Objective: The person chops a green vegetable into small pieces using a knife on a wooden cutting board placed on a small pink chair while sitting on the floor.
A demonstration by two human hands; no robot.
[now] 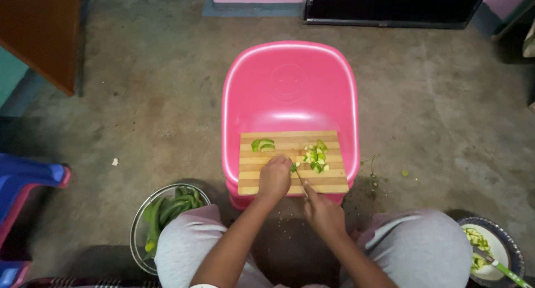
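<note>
Head view: a bowl [140, 232] of green pods [170, 209] is sitting at the left knee. On the board [267, 182], the left hand [274, 177] is curling down over a piece, while the right hand [323, 213] is gripping a knife [300, 180] beside the chopped pieces [315, 156]. A plate [515, 254] is lying far right.

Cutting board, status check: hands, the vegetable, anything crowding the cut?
Left hand pins green vegetable on cutting board. Right hand grips knife, blade at the piece. Chopped pile beside blade; slices apart.
</note>
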